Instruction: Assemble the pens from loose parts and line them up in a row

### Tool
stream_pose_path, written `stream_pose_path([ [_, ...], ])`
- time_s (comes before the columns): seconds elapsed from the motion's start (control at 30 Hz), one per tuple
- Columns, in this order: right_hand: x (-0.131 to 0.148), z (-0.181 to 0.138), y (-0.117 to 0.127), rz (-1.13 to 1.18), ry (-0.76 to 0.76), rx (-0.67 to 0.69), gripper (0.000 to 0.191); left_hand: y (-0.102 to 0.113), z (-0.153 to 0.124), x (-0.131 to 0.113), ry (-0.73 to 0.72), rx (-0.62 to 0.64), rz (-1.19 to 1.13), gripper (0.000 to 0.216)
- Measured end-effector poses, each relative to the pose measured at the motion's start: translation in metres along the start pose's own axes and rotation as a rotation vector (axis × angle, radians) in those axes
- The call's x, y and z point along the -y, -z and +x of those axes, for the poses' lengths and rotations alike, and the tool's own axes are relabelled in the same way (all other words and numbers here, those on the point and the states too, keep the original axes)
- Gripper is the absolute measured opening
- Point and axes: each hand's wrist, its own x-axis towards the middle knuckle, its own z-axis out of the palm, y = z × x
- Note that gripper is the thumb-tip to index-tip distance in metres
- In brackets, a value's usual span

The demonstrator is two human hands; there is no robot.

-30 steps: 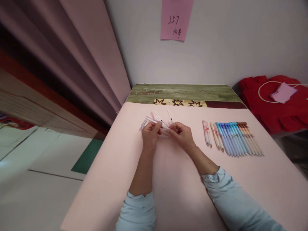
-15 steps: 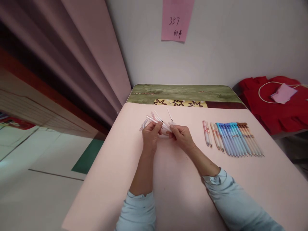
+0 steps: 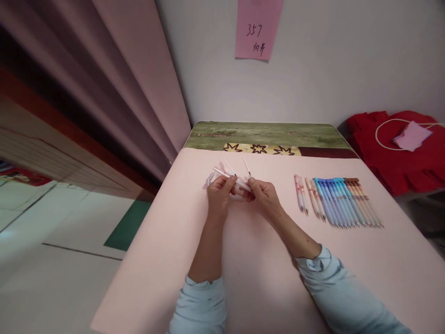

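Observation:
Near the far middle of the pink tabletop, my left hand [image 3: 219, 194] has its thumb and fingers closed on a pale pen barrel [image 3: 221, 171]. My right hand [image 3: 263, 194] is a short way to the right, pinching the other end of a slim whitish pen part [image 3: 243, 184] that runs between the two hands. A thin white refill [image 3: 246, 165] with a dark section sticks up just beyond my right fingertips. More pale pen pieces [image 3: 209, 179] lie behind and beside my left hand, and the fingers partly hide them.
To the right lies a row of pens: pink [image 3: 301, 195], cream [image 3: 315, 199], blue [image 3: 335, 202] and brown [image 3: 363, 202]. Behind the pink cover [image 3: 160, 260] shows a green table edge [image 3: 264, 132]. A red cloth [image 3: 368, 139] sits at right, a curtain [image 3: 139, 69] at left.
Both hands keep their grip on the pen parts, with the right hand a touch farther right. The whole view has shifted very slightly.

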Motion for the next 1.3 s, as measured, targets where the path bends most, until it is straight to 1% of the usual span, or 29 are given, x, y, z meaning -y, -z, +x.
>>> stream_pose_path([
  [0.07,0.002,0.001,0.000,0.012,0.025,-0.010,0.038,0.000,0.001,0.001,-0.003,-0.014,-0.003,0.025],
  [0.1,0.002,0.001,-0.001,0.010,0.038,-0.015,0.037,0.000,0.001,0.001,-0.002,-0.018,-0.004,0.025],
  [0.23,-0.001,0.002,0.000,-0.044,0.043,0.000,0.035,0.000,0.001,0.002,0.003,-0.013,0.006,0.026],
  [0.33,-0.002,0.001,0.000,-0.069,0.009,0.020,0.047,-0.001,0.000,0.001,-0.006,0.009,0.016,0.027],
  [0.37,-0.002,0.001,0.000,-0.064,0.008,0.019,0.048,-0.001,0.000,0.000,-0.009,0.011,0.018,0.026],
  [0.47,-0.001,0.001,-0.001,-0.061,0.038,-0.003,0.037,-0.001,0.000,0.000,-0.014,-0.004,0.018,0.026],
  [0.53,0.000,0.001,-0.002,-0.084,0.053,-0.018,0.037,-0.001,0.000,0.000,-0.013,-0.005,0.021,0.026],
  [0.63,0.001,0.000,-0.002,-0.106,0.037,0.021,0.036,-0.001,-0.001,-0.001,-0.013,0.011,0.045,0.027],
  [0.8,0.003,-0.002,-0.001,-0.096,-0.016,0.098,0.045,0.001,-0.002,-0.002,-0.008,0.055,0.052,0.028],
  [0.87,0.005,-0.002,-0.002,-0.080,-0.033,0.114,0.047,0.002,-0.002,-0.001,0.000,0.047,0.040,0.029],
  [1.0,0.005,0.000,-0.004,-0.030,0.019,0.089,0.036,0.001,-0.001,-0.001,-0.003,0.010,0.052,0.030],
  [1.07,0.004,0.000,-0.004,-0.031,0.038,0.059,0.034,0.001,-0.001,-0.002,-0.017,0.019,0.089,0.031],
  [1.13,0.004,0.000,-0.002,-0.081,0.032,0.051,0.031,0.000,-0.002,-0.004,-0.026,0.043,0.128,0.031],
  [1.3,0.010,0.000,0.001,-0.168,0.003,0.138,0.032,0.000,-0.003,-0.008,-0.022,0.056,0.144,0.030],
])
